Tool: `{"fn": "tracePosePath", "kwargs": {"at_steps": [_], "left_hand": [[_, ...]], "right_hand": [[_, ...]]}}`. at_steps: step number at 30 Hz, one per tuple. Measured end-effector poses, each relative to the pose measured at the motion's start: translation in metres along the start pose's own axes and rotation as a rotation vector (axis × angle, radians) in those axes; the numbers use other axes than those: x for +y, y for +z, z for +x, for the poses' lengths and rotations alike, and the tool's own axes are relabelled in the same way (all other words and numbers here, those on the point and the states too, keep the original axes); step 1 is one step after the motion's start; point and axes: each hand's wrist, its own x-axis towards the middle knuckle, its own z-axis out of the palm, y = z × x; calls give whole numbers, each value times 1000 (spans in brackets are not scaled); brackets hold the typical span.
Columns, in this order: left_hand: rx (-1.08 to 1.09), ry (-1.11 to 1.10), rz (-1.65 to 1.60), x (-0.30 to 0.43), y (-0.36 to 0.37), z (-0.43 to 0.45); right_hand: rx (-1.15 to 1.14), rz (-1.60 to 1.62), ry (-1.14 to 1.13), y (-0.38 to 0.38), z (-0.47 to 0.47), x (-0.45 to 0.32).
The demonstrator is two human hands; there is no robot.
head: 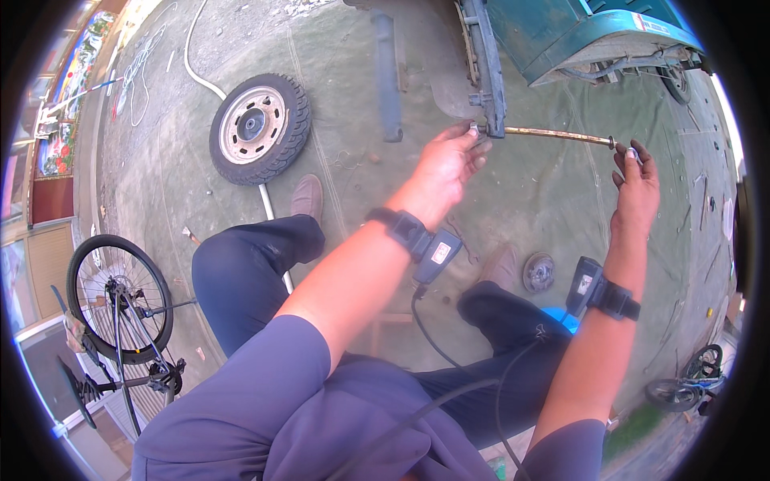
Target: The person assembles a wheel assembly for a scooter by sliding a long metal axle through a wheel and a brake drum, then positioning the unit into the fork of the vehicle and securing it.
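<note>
A long, rusty metal rod (559, 133) runs sideways through the lower end of a dark metal frame arm (492, 78). At its right end sits a flange or washer (611, 142). My left hand (448, 159) has its thumb and fingers closed about the rod's short left end, close against the arm. Beyond the flange, the bent fingertips of my right hand (637, 186) come up to the rod's right end. Whether they grip it cannot be made out. Both wrists wear strapped devices with black cables.
A spoked-rim tyre wheel (258, 129) lies at left across a pale hose (195, 66). A teal vehicle body (577, 45) stands at upper right. An upturned bicycle (120, 300) is at left. A round metal part (538, 272) rests by my right shoe (500, 264). Green ground sheeting (385, 198) spreads below.
</note>
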Motion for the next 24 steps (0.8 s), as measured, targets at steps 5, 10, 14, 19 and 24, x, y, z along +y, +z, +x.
{"fn": "tracePosePath", "kwargs": {"at_steps": [5, 10, 14, 19, 24], "left_hand": [[-5, 27, 159, 3, -2, 0], [-12, 71, 261, 3, -2, 3], [-55, 78, 324, 4, -3, 8], [-118, 30, 307, 10, -8, 8], [-145, 10, 308, 12, -9, 4]], "right_hand": [[-22, 61, 51, -3, -5, -7], [-78, 185, 91, 4, -22, -25], [-209, 256, 118, 17, -36, -32], [-359, 249, 120, 39, -59, -47], [-442, 281, 123, 56, -75, -54]]}}
